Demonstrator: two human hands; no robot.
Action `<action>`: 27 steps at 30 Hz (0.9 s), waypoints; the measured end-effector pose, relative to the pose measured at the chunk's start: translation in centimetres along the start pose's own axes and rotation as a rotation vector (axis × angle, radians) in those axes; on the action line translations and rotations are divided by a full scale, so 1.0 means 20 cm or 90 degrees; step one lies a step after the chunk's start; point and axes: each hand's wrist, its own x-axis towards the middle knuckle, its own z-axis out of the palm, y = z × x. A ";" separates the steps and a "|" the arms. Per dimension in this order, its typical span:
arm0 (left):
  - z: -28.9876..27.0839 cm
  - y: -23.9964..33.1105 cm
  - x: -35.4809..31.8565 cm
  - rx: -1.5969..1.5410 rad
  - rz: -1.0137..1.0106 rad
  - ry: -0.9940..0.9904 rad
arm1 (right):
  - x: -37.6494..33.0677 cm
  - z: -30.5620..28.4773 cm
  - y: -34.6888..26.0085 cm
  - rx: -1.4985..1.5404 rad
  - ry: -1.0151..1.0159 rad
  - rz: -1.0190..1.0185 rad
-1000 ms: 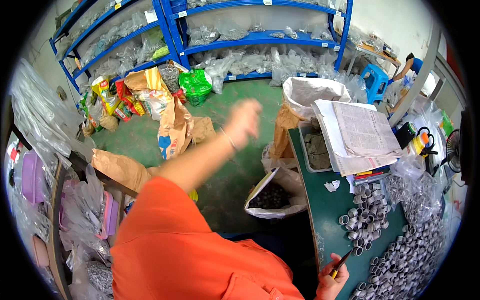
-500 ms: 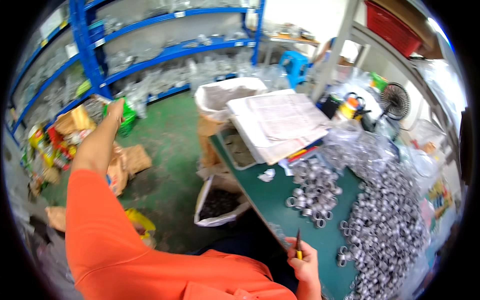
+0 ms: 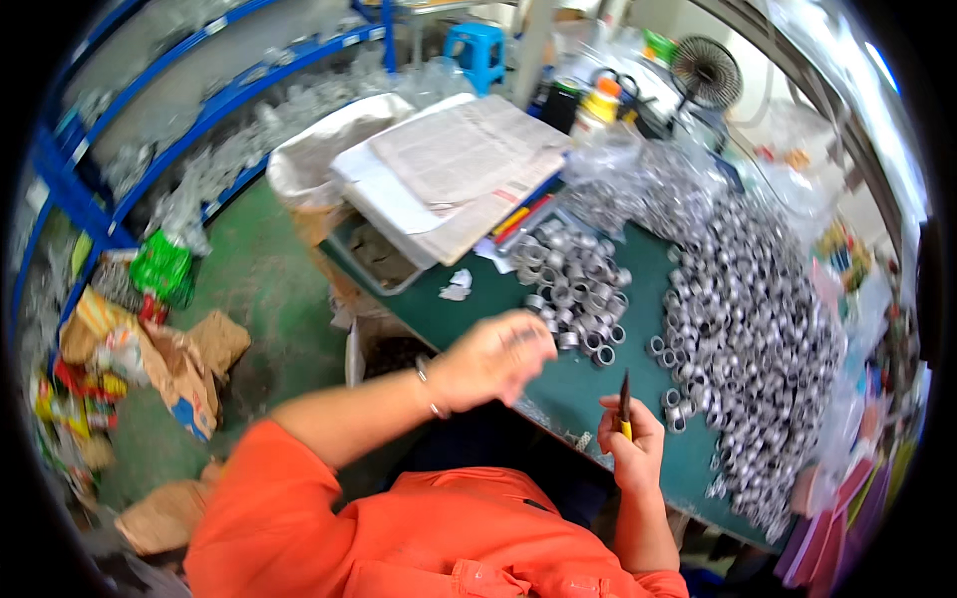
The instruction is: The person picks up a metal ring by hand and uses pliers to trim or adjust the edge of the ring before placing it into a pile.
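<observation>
My right hand (image 3: 638,450) is closed around a small knife (image 3: 625,407) with a yellow handle, its dark pointed blade standing up above the thumb, over the table's front edge. Over the same edge, further left, my left hand (image 3: 490,361) is smeared by motion, and its fingers cannot be made out well. A metal bangle circles that wrist. Just beyond the left hand lies a small pile of grey metal rings (image 3: 573,284). A much larger heap of similar rings (image 3: 753,329) spreads to the right of the knife.
Newspaper sheets (image 3: 469,159) lie over a plastic tray (image 3: 371,254) on the green table (image 3: 424,304). Behind stand a black fan (image 3: 706,72), a bottle (image 3: 596,105) and plastic bags. A white-lined sack (image 3: 309,159) stands beside the table; paper bags (image 3: 184,364) litter the floor near blue shelving (image 3: 189,135).
My left hand has come back from the far left, near the green bag, to the table's edge. My right hand still holds the knife. The view has turned toward the table.
</observation>
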 end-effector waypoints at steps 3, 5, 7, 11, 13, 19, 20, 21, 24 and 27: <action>0.22 -0.28 -0.01 -0.057 -0.006 -0.078 | 0.00 -0.04 0.09 -0.185 0.051 -0.093; 0.30 -0.34 -0.03 -0.026 -0.040 -0.051 | 0.02 -0.06 0.07 -0.324 0.029 -0.227; 0.32 -0.34 -0.04 0.024 -0.080 -0.034 | -0.01 -0.08 0.05 -0.410 0.035 -0.185; 0.33 -0.38 -0.05 0.262 0.081 -0.034 | -0.09 -0.10 0.11 -0.463 0.105 -0.230; 0.32 -0.40 -0.07 0.338 0.070 -0.038 | -0.09 -0.11 0.14 -0.532 0.090 -0.259; 0.32 -0.42 -0.08 0.465 0.071 -0.061 | -0.09 -0.12 0.11 -0.710 0.058 -0.287; 0.32 -0.42 -0.08 0.476 0.069 -0.059 | -0.09 -0.12 0.11 -0.721 0.060 -0.295; 0.32 -0.41 -0.08 0.486 0.064 -0.056 | -0.09 -0.12 0.12 -0.732 0.061 -0.303; 0.33 -0.43 -0.08 0.497 0.066 -0.053 | -0.09 -0.12 0.13 -0.762 0.077 -0.312; 0.33 -0.44 -0.07 0.505 0.062 -0.048 | -0.10 -0.10 0.15 -0.782 0.091 -0.310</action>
